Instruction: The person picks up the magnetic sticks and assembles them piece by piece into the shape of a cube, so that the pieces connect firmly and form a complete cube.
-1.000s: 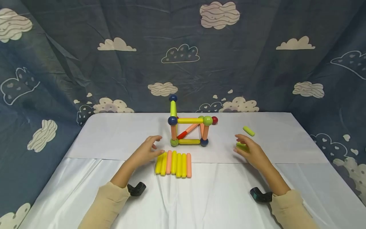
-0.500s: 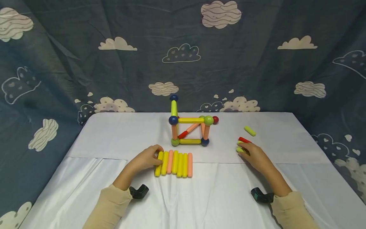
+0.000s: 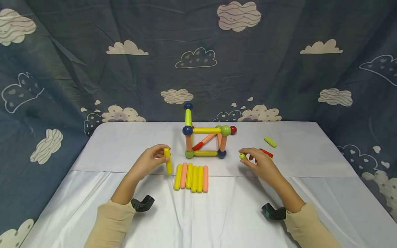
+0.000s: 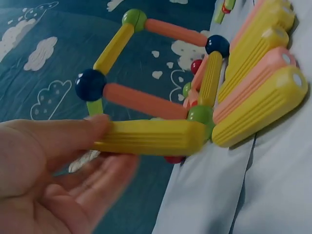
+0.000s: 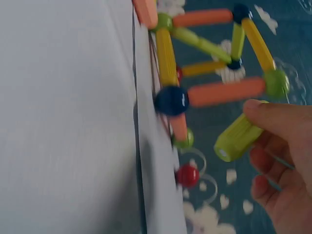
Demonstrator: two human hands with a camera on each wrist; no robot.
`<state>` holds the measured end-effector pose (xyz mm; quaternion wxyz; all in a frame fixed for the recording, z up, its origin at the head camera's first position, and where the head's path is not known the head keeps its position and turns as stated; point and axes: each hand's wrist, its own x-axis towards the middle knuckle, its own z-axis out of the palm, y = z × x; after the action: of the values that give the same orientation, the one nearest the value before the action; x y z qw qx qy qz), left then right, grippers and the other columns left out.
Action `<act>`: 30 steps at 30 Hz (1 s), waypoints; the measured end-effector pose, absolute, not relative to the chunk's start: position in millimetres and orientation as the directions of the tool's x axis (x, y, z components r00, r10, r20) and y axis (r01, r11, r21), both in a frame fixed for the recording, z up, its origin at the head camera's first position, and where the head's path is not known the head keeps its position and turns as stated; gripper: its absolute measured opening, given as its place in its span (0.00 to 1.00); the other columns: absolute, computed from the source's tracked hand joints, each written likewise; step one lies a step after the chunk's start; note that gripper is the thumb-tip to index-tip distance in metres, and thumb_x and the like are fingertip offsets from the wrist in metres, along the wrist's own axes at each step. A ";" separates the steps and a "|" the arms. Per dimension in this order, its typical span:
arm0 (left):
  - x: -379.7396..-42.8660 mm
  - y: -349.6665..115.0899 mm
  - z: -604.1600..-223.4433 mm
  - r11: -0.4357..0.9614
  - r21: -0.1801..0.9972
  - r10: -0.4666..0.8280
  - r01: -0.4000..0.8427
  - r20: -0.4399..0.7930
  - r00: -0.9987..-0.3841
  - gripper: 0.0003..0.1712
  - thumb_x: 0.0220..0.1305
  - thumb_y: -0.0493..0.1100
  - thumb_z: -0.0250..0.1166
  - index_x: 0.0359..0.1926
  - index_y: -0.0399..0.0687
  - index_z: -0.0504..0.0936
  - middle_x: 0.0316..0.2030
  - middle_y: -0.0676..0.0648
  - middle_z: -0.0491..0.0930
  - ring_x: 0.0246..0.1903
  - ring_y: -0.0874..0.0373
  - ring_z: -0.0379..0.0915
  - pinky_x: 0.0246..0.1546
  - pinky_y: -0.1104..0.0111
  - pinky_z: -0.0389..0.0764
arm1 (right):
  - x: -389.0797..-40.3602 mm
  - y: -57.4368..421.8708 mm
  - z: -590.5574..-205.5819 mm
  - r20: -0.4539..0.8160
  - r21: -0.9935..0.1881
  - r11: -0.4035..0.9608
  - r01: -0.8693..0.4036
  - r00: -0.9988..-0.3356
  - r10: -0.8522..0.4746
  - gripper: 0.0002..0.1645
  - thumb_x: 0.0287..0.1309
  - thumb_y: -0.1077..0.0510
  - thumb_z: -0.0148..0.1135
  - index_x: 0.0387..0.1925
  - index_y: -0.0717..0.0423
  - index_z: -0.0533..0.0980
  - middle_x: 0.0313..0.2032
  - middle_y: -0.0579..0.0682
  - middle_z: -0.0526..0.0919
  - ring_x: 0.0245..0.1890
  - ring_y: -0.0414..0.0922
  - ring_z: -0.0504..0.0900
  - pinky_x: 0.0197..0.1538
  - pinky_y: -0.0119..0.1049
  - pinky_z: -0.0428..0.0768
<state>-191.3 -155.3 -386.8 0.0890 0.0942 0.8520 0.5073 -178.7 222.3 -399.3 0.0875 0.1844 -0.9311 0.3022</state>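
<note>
Between thumb and fingers my left hand [image 3: 151, 160] pinches a yellow magnetic rod [image 4: 156, 137], tilted near upright left of the row. My right hand [image 3: 260, 163] pinches a short lime-green magnetic rod [image 5: 239, 139] by one end, right of the frame. Midway between the hands stands a frame of rods and balls [image 3: 206, 131], with blue and green balls at its corners and a lime rod topped by a blue ball [image 3: 187, 106]. Just in front of it lies a row of yellow and salmon rods [image 3: 194, 179].
A lime rod [image 3: 270, 142] lies at the back right. A red rod [image 3: 266, 152] lies partly hidden behind my right hand. One red ball [image 3: 233, 130] sits beside the frame's right side. White cloth covers the table [image 3: 235, 213], and a cloud-print curtain [image 3: 198, 82] hangs behind it.
My left hand has taken the leftmost yellow rod from the row and raised it up and left. My right hand has picked up a lime rod and moved left towards the frame.
</note>
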 end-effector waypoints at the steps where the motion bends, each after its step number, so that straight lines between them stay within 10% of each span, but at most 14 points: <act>1: -190.4 -154.3 -386.0 0.428 0.899 0.247 0.092 -0.019 -0.969 0.22 0.57 0.36 0.63 0.53 0.42 0.72 0.45 0.44 0.75 0.45 0.51 0.72 0.45 0.62 0.74 | -179.6 215.9 -398.9 0.287 -0.529 0.743 -0.411 -0.910 -0.299 0.21 0.49 0.61 0.66 0.48 0.55 0.75 0.37 0.46 0.78 0.33 0.43 0.70 0.32 0.36 0.73; 14: -178.2 -117.1 -379.4 0.255 0.878 0.230 0.406 0.353 -0.907 0.16 0.53 0.30 0.63 0.45 0.37 0.74 0.41 0.44 0.75 0.44 0.53 0.73 0.41 0.67 0.76 | -209.6 149.7 -409.4 0.374 -0.425 0.726 -0.541 -0.835 -0.403 0.20 0.47 0.63 0.67 0.45 0.54 0.76 0.37 0.46 0.79 0.29 0.41 0.72 0.33 0.33 0.75; 30: -183.2 -58.2 -377.1 0.119 0.861 0.262 0.494 0.453 -0.852 0.15 0.55 0.26 0.60 0.45 0.31 0.73 0.42 0.37 0.75 0.44 0.50 0.74 0.41 0.67 0.76 | -215.3 143.3 -418.6 0.381 -0.506 0.674 -0.539 -0.840 -0.385 0.17 0.50 0.65 0.64 0.44 0.55 0.75 0.36 0.49 0.79 0.24 0.40 0.72 0.30 0.30 0.75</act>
<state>-183.2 -58.2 -377.1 -0.0947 0.2549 0.7418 0.6130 -215.3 143.3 -418.6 0.1222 0.2548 -0.9066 0.3135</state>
